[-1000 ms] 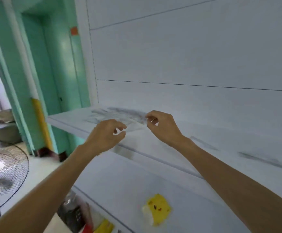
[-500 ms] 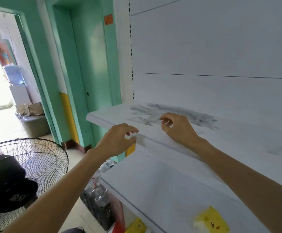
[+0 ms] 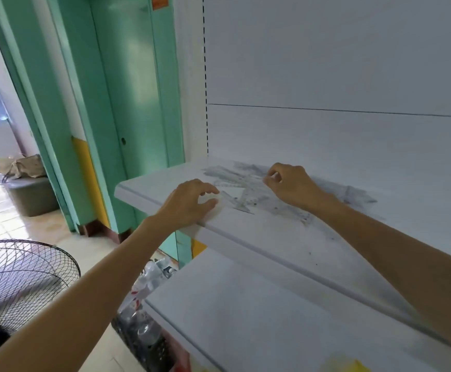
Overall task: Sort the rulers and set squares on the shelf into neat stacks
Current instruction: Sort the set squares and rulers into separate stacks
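1. The set square (image 3: 242, 201), clear plastic, lies flat on the shelf (image 3: 272, 237) near its front edge, running from the left fingertips towards the right wrist.
2. The left hand (image 3: 189, 202) has its fingers curled, thumb and forefinger pinching the near corner of the set square.
3. The heap (image 3: 232, 175) of clear rulers and set squares is spread just beyond the left fingers and under the right fingertips; more pieces (image 3: 353, 194) lie behind the right wrist.
4. The right hand (image 3: 291, 186) is curled, thumb and forefinger tips meeting on a piece of the heap; which piece cannot be told.
5. Below both hands a lower shelf (image 3: 246, 318) juts out.
6. Well left of the left fingers stand a green door frame (image 3: 138, 103), a grey tub (image 3: 31, 194) and a wire fan (image 3: 23, 275).
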The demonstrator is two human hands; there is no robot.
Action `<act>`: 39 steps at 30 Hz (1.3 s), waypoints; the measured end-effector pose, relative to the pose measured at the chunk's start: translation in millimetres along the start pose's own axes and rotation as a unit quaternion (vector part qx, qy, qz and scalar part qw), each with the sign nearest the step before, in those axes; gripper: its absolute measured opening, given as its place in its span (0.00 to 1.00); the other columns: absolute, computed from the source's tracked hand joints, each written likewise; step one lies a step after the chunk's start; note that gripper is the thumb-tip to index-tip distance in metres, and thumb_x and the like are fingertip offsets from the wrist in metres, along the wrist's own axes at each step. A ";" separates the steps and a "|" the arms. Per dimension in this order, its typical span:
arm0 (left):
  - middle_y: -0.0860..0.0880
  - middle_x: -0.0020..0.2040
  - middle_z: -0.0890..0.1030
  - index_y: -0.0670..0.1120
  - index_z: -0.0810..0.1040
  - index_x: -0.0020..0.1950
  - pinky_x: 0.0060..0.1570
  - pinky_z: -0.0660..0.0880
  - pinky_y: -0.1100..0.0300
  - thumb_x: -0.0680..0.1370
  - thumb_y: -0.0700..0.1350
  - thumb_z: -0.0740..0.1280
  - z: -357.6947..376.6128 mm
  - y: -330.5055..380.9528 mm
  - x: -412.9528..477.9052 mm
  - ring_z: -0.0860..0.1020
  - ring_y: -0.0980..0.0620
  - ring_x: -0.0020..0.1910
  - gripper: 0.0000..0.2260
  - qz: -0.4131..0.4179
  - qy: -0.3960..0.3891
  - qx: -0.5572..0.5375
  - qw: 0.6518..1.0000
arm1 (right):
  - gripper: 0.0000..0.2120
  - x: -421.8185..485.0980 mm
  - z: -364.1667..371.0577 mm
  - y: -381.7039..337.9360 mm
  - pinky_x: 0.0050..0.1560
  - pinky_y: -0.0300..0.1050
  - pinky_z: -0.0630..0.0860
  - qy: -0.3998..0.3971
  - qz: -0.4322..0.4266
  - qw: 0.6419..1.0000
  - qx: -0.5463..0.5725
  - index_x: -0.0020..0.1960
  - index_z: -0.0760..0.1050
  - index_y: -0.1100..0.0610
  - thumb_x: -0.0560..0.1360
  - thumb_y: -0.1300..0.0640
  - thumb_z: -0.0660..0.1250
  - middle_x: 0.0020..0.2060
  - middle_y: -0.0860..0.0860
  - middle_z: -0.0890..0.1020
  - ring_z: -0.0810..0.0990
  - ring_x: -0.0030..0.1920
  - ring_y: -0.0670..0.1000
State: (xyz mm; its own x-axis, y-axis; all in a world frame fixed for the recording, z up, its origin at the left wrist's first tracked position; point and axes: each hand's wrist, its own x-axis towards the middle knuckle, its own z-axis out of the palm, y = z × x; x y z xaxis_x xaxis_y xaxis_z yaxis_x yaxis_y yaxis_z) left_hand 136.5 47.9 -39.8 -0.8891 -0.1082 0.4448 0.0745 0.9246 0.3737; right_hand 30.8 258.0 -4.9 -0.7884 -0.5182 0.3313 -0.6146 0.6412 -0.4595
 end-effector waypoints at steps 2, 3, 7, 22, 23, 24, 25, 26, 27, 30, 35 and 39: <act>0.46 0.58 0.78 0.48 0.78 0.59 0.60 0.69 0.53 0.77 0.47 0.65 2.9 -8.4 10.1 0.75 0.48 0.57 0.12 0.000 -0.016 0.005 1.000 | 0.18 6.1 10.7 -3.1 0.44 0.48 0.75 -0.020 0.005 0.999 -0.025 0.56 0.74 0.63 0.78 0.49 0.58 0.48 0.59 0.79 0.78 0.43 0.56; 0.47 0.62 0.76 0.48 0.76 0.61 0.62 0.67 0.53 0.77 0.48 0.64 4.1 -12.5 15.4 0.73 0.48 0.60 0.13 0.006 -0.031 0.013 0.999 | 0.19 10.6 15.0 -5.3 0.45 0.50 0.76 -0.021 0.008 0.999 -0.038 0.54 0.74 0.65 0.78 0.49 0.58 0.48 0.60 0.80 0.78 0.44 0.57; 0.51 0.74 0.63 0.55 0.61 0.73 0.70 0.58 0.51 0.80 0.55 0.54 11.4 -24.0 28.1 0.60 0.50 0.72 0.21 0.065 -0.171 0.102 0.978 | 0.21 28.9 34.2 -13.7 0.34 0.44 0.67 -0.050 0.043 0.987 -0.144 0.35 0.68 0.59 0.77 0.43 0.58 0.32 0.52 0.71 0.70 0.32 0.51; 0.49 0.75 0.60 0.52 0.57 0.74 0.68 0.55 0.59 0.71 0.69 0.51 -23.0 -63.9 -2.4 0.59 0.51 0.72 0.36 0.216 -0.206 0.147 0.943 | 0.10 22.9 58.7 -48.5 0.38 0.44 0.67 0.009 0.060 0.936 -0.348 0.40 0.69 0.61 0.77 0.58 0.55 0.38 0.56 0.74 0.73 0.38 0.55; 0.48 0.73 0.63 0.50 0.60 0.73 0.66 0.58 0.59 0.73 0.67 0.54 -24.0 -65.2 -4.2 0.61 0.50 0.70 0.33 0.220 -0.200 0.142 0.944 | 0.09 20.0 59.6 -50.7 0.39 0.45 0.67 0.025 0.052 0.932 -0.357 0.44 0.71 0.62 0.77 0.60 0.54 0.41 0.57 0.77 0.75 0.41 0.57; 0.46 0.69 0.67 0.47 0.64 0.70 0.63 0.62 0.58 0.75 0.64 0.56 -24.5 -64.5 -5.6 0.64 0.48 0.67 0.30 0.229 -0.194 0.134 0.944 | 0.09 17.6 60.0 -52.8 0.39 0.45 0.66 0.038 0.051 0.928 -0.366 0.48 0.72 0.63 0.77 0.62 0.54 0.44 0.59 0.78 0.76 0.43 0.58; 0.45 0.64 0.70 0.45 0.66 0.66 0.60 0.66 0.57 0.76 0.61 0.57 -24.4 -62.4 -7.5 0.67 0.47 0.63 0.26 0.246 -0.188 0.139 0.941 | 0.09 15.3 60.0 -54.3 0.39 0.45 0.66 0.048 0.054 0.924 -0.374 0.51 0.72 0.63 0.77 0.63 0.54 0.46 0.59 0.78 0.76 0.46 0.59; 0.44 0.60 0.72 0.43 0.67 0.63 0.57 0.68 0.55 0.77 0.59 0.57 -23.4 -59.0 -10.2 0.69 0.46 0.60 0.23 0.265 -0.178 0.157 0.934 | 0.10 13.1 60.1 -55.5 0.39 0.46 0.66 0.058 0.055 0.921 -0.380 0.54 0.71 0.64 0.77 0.64 0.54 0.48 0.60 0.78 0.76 0.49 0.59; 0.43 0.58 0.73 0.43 0.67 0.62 0.55 0.69 0.53 0.78 0.57 0.57 -22.4 -55.2 -13.7 0.71 0.45 0.57 0.20 0.282 -0.165 0.182 0.927 | 0.11 10.2 60.3 -56.9 0.40 0.47 0.65 0.068 0.053 0.920 -0.382 0.56 0.70 0.64 0.77 0.64 0.53 0.50 0.60 0.78 0.75 0.51 0.59; 0.43 0.57 0.71 0.46 0.64 0.65 0.49 0.72 0.51 0.80 0.43 0.55 -20.2 -50.4 -19.2 0.72 0.44 0.50 0.13 0.322 -0.108 0.217 0.915 | 0.15 -3.5 60.2 -61.9 0.47 0.50 0.68 0.099 0.036 0.926 -0.362 0.62 0.67 0.64 0.77 0.66 0.51 0.54 0.61 0.76 0.71 0.56 0.59; 0.44 0.68 0.64 0.58 0.55 0.74 0.49 0.71 0.53 0.79 0.38 0.55 -24.1 -46.3 -10.3 0.71 0.42 0.57 0.26 0.292 -0.086 0.117 0.945 | 0.21 -37.5 49.5 -59.3 0.59 0.51 0.67 0.113 -0.002 0.927 -0.358 0.67 0.65 0.63 0.75 0.70 0.52 0.59 0.60 0.74 0.67 0.59 0.58; 0.44 0.70 0.62 0.55 0.68 0.68 0.63 0.66 0.51 0.80 0.44 0.56 -13.0 -20.0 4.9 0.67 0.42 0.63 0.17 0.228 -0.137 -0.044 0.963 | 0.24 -74.0 24.7 -44.9 0.61 0.51 0.66 0.120 0.035 0.933 -0.339 0.70 0.62 0.58 0.76 0.69 0.51 0.62 0.59 0.73 0.68 0.60 0.59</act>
State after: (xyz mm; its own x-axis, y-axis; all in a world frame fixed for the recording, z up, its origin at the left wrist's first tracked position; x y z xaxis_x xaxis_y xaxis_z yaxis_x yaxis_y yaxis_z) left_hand 136.5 24.1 -34.5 -0.8401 0.4124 0.3524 0.5119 0.8178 0.2632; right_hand 117.5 253.5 -29.1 -0.7603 -0.3729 0.5318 -0.3730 0.9210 0.1124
